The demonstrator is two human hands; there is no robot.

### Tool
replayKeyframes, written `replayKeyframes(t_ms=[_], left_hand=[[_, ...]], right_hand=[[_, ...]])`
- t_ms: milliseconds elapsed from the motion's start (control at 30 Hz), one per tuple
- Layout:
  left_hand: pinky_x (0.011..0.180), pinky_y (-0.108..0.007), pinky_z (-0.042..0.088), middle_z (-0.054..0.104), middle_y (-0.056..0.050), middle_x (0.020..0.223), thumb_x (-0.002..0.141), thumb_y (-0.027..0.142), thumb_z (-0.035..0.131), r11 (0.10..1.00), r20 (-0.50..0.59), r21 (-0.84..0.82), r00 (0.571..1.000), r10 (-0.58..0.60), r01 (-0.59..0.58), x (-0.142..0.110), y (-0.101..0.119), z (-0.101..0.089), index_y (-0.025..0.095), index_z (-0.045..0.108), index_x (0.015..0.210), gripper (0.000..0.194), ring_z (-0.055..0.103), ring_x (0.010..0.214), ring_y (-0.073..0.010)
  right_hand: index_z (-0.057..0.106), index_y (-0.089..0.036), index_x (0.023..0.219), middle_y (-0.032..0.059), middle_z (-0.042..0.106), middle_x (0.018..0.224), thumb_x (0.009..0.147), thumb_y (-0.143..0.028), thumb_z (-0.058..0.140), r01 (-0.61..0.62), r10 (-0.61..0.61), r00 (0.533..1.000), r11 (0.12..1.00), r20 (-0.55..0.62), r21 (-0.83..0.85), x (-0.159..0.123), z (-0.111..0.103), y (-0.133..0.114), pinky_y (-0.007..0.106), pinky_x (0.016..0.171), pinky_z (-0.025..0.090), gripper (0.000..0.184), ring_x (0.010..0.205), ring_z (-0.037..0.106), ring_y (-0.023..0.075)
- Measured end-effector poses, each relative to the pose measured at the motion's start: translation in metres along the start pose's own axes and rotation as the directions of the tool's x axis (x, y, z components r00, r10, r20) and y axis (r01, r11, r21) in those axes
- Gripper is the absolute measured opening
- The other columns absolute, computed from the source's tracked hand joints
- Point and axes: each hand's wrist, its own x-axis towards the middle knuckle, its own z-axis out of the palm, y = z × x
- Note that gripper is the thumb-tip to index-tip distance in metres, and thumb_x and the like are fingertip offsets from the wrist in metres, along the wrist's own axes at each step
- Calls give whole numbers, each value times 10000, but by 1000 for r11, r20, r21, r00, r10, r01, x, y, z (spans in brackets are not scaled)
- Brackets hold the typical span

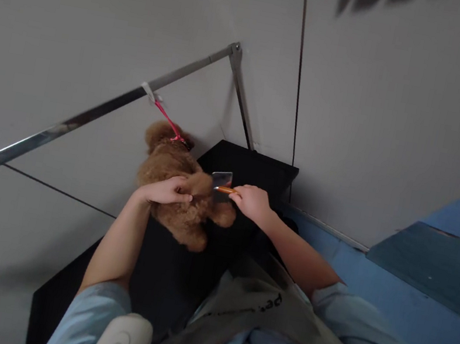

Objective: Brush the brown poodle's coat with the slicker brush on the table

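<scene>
A small brown curly dog (174,186) stands on a black grooming table (257,168), tied by a pink leash (167,119) to a metal arm overhead. My left hand (167,190) is closed over the dog's back and side. My right hand (254,202) grips the orange handle of a brush (222,184), whose flat grey head rests against the dog's rear fur.
The metal grooming arm (89,111) runs from the lower left up to a joint (235,49) and down to the table. Grey walls stand behind it. A blue floor (408,322) and a dark step (436,262) lie to the right.
</scene>
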Motion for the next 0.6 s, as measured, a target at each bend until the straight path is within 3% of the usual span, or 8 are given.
replayKeyframes(t_ms=[67,100,233,300,400,467,600], left_hand=[[876,-302,463,669,-101,1060,827,490,551,1000,50,-8,999,-18,19,1,0,1,102,660,1040,456,599,951,-229],[884,-312,461,666,-110,1072,844,492,528,999,62,-19,998,-30,31,1,-1,1,92,649,1070,475,600,958,-233],[889,-336,469,686,-101,1038,869,547,448,986,20,-145,997,-75,77,0,-8,5,124,669,1037,506,608,958,-239],[885,-343,478,692,-95,1032,839,579,484,976,-39,-207,997,-73,63,-3,-7,10,135,680,1000,511,614,959,-247],[887,-353,491,699,-102,1031,776,547,602,961,-112,-272,991,-75,42,-5,-1,20,125,683,1009,488,629,959,-260],[848,-348,512,715,-95,955,740,505,655,939,-206,-342,972,-115,39,-3,3,26,126,702,955,438,648,893,-256],[757,-323,532,705,-62,749,659,432,722,836,-382,-548,890,-248,-2,1,3,38,143,701,729,297,651,733,-221]], right_hand=[[701,-163,991,112,706,953,944,-416,426,-90,89,996,995,-22,-35,-3,0,5,278,702,430,377,889,652,225],[701,-167,993,108,707,953,947,-420,418,-68,67,997,998,-40,-19,-6,-1,5,278,716,432,382,894,651,220],[696,-277,1041,27,707,1031,930,-466,446,185,-180,982,975,-51,127,-9,-3,-5,243,762,427,333,963,637,180],[702,-283,1036,26,711,1027,918,-469,465,134,-135,991,983,2,129,-5,-5,-2,242,747,428,323,950,642,187],[717,-214,993,82,719,967,923,-439,455,-69,68,997,997,40,32,-4,-9,10,264,723,432,352,901,654,217],[716,-200,994,92,721,949,928,-427,446,-90,90,996,995,10,31,-10,-12,9,268,719,429,359,879,656,216],[701,-292,1041,7,717,1004,922,-471,461,218,-207,976,955,-72,203,-18,-17,-10,240,747,413,322,936,641,173]])
